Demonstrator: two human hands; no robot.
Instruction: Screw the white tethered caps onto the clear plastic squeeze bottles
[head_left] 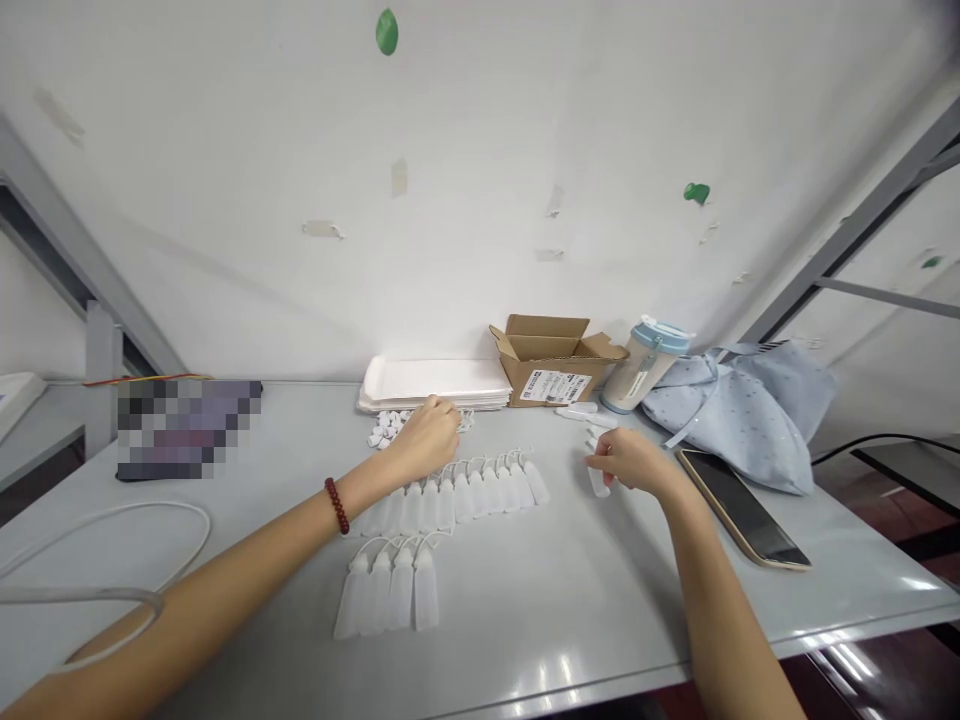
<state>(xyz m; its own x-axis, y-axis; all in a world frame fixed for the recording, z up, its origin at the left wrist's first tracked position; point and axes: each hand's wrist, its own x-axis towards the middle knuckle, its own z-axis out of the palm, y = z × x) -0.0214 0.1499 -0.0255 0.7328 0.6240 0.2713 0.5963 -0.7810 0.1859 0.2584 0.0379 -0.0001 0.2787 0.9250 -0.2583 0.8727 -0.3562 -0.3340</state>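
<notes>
My left hand [427, 438], with a beaded bracelet [337, 506] on its wrist, reaches to a pile of small white pieces [386, 428] and thin white cords [466, 421]. Its fingers are curled together, and whatever they hold is hidden. Over on the right, my right hand [630, 461] pinches a small, flat, translucent white tube [598, 481] close to the table. Between the hands lies a slanting row of similar tubes with cord loops [480, 494] at their tops. Nearer to me is a shorter row of looped tubes [402, 588]. A few loose tubes [585, 412] rest beyond my right hand.
Against the wall are a stack of white trays [439, 382], an open cardboard box [551, 370] and a blue-lidded cup [645, 365]. A pale blue cloth bag [739, 410] and a phone [742, 507] lie at right. A white cable [161, 590] loops at left, near a dark pouch [184, 430].
</notes>
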